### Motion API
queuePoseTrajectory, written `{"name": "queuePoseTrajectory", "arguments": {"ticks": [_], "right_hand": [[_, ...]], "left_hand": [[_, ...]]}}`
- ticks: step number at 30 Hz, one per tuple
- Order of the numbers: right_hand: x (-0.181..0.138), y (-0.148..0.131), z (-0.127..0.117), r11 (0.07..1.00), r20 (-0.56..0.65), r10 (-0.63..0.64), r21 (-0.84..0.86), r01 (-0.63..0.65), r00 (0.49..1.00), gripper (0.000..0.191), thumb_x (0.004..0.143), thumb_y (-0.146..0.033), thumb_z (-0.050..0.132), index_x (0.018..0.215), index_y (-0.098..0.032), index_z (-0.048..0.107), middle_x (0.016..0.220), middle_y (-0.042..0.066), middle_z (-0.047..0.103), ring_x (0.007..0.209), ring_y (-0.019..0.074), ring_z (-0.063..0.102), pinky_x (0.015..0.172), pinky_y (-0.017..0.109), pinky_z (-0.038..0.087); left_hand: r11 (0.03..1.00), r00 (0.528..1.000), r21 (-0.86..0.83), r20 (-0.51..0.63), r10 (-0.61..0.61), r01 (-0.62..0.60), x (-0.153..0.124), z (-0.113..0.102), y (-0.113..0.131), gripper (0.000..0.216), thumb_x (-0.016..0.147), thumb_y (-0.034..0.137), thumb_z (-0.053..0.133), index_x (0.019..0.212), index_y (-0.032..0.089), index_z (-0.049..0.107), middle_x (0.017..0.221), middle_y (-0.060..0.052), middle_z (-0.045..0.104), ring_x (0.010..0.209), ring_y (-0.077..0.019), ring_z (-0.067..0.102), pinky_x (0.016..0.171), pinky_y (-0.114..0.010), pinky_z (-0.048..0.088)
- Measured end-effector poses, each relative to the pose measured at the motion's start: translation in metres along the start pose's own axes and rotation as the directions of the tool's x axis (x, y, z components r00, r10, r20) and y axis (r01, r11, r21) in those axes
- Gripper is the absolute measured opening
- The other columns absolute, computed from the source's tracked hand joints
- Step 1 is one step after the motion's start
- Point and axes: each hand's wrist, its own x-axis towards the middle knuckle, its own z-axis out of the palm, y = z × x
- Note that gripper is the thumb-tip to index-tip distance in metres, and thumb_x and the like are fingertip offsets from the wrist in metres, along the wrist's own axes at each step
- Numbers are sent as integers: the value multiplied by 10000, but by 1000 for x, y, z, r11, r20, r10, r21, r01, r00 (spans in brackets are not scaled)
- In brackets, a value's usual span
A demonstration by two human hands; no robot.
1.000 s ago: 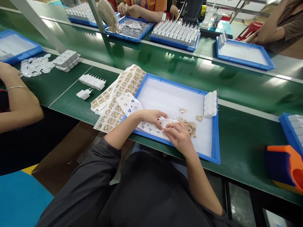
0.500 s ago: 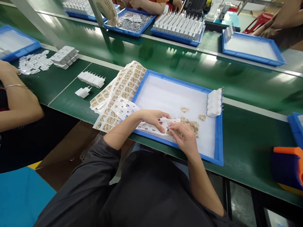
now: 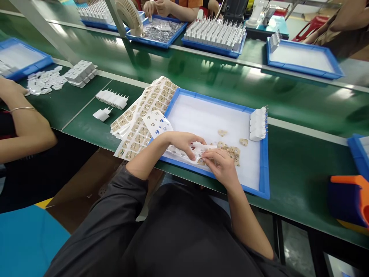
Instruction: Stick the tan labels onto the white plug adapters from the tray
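A white sheet (image 3: 157, 123) with small cut-outs, some showing blue and dark red, lies bent across the near left rim of a blue-edged tray (image 3: 264, 169). My left hand (image 3: 183, 143) grips it from above, the thumb pressed down and the fingers partly hidden. At the sheet's right end my right hand (image 3: 221, 166) pinches with thumb and forefinger; a small tan piece shows by the fingertips, but I cannot make out exactly what is held. Beside that hand lies a pile of tan backing pieces (image 3: 233, 153). Two loose ones are farther out on the white tray floor.
White plug adapters (image 3: 257, 125) stand in a row on the tray's right side. Printed sticker sheets (image 3: 150, 102) are stacked at its left, near more adapters (image 3: 112, 99). A co-worker's arm (image 3: 27, 123) is at far left. An orange-and-navy bin (image 3: 347, 200) stands right.
The free left end of the white sheet has lifted and swung up and left. Both hands stay near the same spot with their grip kept. The view has shifted slightly.
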Motion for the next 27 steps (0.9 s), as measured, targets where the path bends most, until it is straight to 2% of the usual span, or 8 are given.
{"name": "queuePoseTrajectory", "arguments": {"ticks": [3,5,6,8,10,11,18,27], "right_hand": [[0,0,-1,1000,-9,7,9,-7,1000,92,972,-196,610,951,-253,680,932,39,761,876,212,689,793,381,524],[-1,1,0,999,-66,31,-22,-33,997,84,971,-202,609,950,-252,674,913,42,749,870,218,684,785,381,532],[-1,1,0,998,-113,45,-45,-50,993,81,970,-205,609,951,-254,671,912,44,742,876,222,683,790,384,536],[-1,0,1,991,-223,57,-104,-81,973,83,967,-203,608,960,-259,669,917,49,732,893,232,682,805,392,540],[-1,-2,2,979,-317,34,-183,-96,948,94,961,-192,609,972,-263,670,916,56,731,888,242,678,805,403,532],[0,-4,3,970,-349,15,-223,-99,937,100,957,-187,612,977,-266,671,908,58,732,875,247,674,801,408,522],[1,-27,12,919,-319,-70,-390,-63,945,138,947,-184,617,1025,-284,670,910,60,743,840,254,651,784,420,437],[5,-32,4,952,-179,37,-294,-89,983,74,968,-180,607,938,-239,639,877,32,740,834,225,648,772,394,418]], "left_hand": [[993,999,108,-33,-34,37,-3,4,4,663,735,417,755,1336,225,550,1230,-30,682,1080,-227,621,919,-290,457],[963,969,258,-246,-7,73,-8,15,12,635,768,384,755,1347,220,553,1251,-66,678,1133,-259,602,955,-334,447],[938,911,332,-409,50,97,-12,23,17,580,797,366,743,1330,217,571,1276,-88,666,1173,-276,579,982,-363,435],[901,668,401,-718,198,165,-21,47,29,365,874,354,686,1209,211,649,1254,-111,668,1187,-287,558,1007,-403,415],[919,430,334,-876,221,208,-29,75,39,218,939,399,609,961,204,705,1020,-100,713,1019,-256,606,929,-378,442],[943,383,261,-908,168,206,-31,88,42,284,949,440,588,830,204,692,869,-82,703,884,-228,615,853,-349,456],[928,455,-364,-816,-358,77,-19,114,29,443,890,610,592,744,196,647,597,9,609,583,-141,558,609,-257,433],[827,601,-535,-723,-340,-176,-20,100,6,343,833,487,712,941,163,678,793,-34,700,631,-139,639,578,-241,490]]}}
